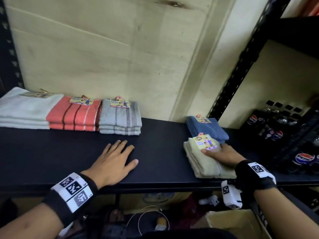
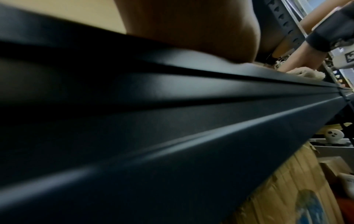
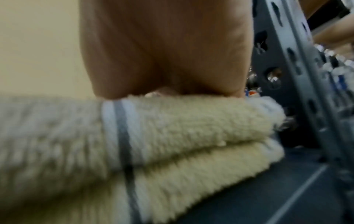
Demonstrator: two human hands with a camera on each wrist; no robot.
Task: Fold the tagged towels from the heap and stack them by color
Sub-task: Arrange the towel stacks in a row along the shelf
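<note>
Folded towels stand in stacks along the back of a dark shelf: white, coral with stripes and grey, each with a paper tag on top. At the right lies a blue stack. In front of it sits a cream stack with a tag. My right hand rests on top of the cream stack, thumb across the tag; its palm presses the towel. My left hand lies flat on the bare shelf, fingers spread, holding nothing.
A black perforated rack upright rises behind the blue stack. Pepsi bottles fill the shelf to the right. Below the shelf's front edge are a cardboard box, cables and clutter. A pale wall backs the shelf.
</note>
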